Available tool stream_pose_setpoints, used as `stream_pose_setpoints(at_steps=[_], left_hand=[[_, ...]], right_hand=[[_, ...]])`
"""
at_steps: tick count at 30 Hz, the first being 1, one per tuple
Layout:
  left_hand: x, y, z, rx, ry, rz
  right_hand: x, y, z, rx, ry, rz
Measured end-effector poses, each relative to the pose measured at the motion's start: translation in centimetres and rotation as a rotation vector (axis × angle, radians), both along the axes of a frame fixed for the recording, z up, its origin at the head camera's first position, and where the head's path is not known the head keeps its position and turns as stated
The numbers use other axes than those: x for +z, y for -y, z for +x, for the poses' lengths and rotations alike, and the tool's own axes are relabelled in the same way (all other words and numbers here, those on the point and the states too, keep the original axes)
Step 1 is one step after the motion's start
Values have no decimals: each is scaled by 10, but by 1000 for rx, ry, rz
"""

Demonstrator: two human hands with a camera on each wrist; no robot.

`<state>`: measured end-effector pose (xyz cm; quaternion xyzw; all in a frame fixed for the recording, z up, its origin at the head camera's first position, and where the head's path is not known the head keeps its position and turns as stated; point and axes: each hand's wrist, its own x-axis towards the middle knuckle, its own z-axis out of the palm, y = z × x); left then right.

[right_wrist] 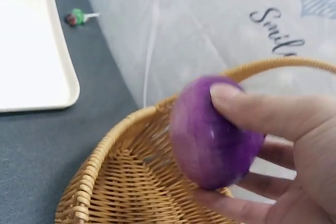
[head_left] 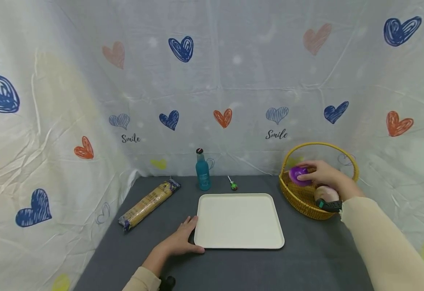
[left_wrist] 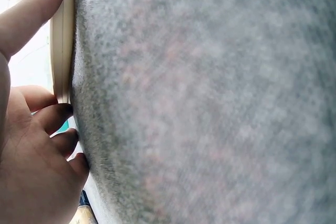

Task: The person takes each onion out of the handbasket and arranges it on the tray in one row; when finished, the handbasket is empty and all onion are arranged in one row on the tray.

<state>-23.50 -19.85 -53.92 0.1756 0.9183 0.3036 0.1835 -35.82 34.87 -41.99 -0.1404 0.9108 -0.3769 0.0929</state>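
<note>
My right hand (head_left: 319,174) grips a shiny purple onion (right_wrist: 210,132) over the yellow wicker basket (right_wrist: 100,153). In the right wrist view the thumb lies on its near side and the fingers wrap behind and below. Deeper in the basket sits a pale, pinkish round thing (head_left: 326,193), partly covered by the wrist strap. Over on the left, my left hand (head_left: 178,241) rests at the near left corner of the white tray (head_left: 239,222). Its thumb touches the front rim, while the other fingers extend along the left side, fingertips down by the dark cloth.
Behind the tray stand a blue bottle (head_left: 202,176) and, lying flat, a green lollipop (head_left: 233,185). A long yellow packet (head_left: 148,205) lies slantwise at the left. The basket's tall handle (head_left: 320,144) arches above the right hand. A heart-patterned curtain (head_left: 212,101) hangs behind the table.
</note>
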Motion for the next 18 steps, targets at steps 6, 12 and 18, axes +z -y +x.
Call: stream_pose_setpoints(at_steps=[6,12,18], left_hand=[[1,2,-1,4,-5,-11],[0,0,-1,-1,0,-20],[-1,0,0,-2,-1,-13]], right_hand=[[11,13,16,42,-74,-14],[13,30,34,69,-87,-58],[13,50,48,98,-116,-38]])
